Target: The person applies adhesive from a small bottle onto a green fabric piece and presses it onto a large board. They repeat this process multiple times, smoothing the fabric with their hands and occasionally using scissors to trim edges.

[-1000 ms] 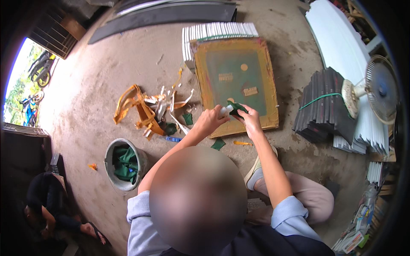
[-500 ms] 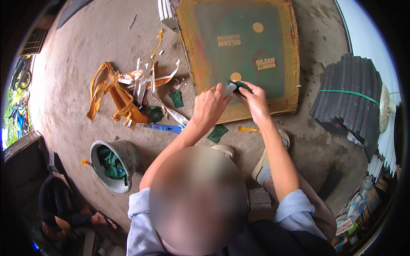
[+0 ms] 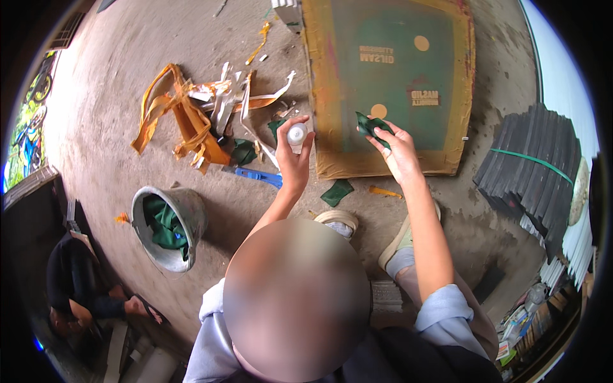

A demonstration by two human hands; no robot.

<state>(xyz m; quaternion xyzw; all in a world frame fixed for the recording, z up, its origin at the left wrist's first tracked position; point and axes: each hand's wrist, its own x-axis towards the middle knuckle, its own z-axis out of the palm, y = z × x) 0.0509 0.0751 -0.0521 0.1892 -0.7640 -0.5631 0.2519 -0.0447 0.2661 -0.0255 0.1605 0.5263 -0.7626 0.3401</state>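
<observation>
A small translucent white bottle (image 3: 297,133) is gripped in my left hand (image 3: 292,159), its round end facing up, beside the left edge of a screen-printing frame. My right hand (image 3: 402,153) pinches a dark green cloth scrap (image 3: 370,126) over the lower part of that frame (image 3: 322,153). The frame has a green mesh with pale printed shapes and brown tape round its border. Another green cloth scrap (image 3: 336,192) lies on the floor below the frame. A blue cutter knife (image 3: 258,177) rests on the floor below my left hand.
Peeled orange and white tape (image 3: 191,127) lies heaped on the left. A grey bucket (image 3: 142,239) with green cloth (image 3: 165,223) stands nearer. Dark slabs (image 3: 530,169), bound by a green strap, stand at right. Another person (image 3: 83,281) sits at lower left.
My hands have parted: the left, with the bottle, moved left off the frame, and the right, with the cloth, moved slightly right. The whole view has shifted a little.
</observation>
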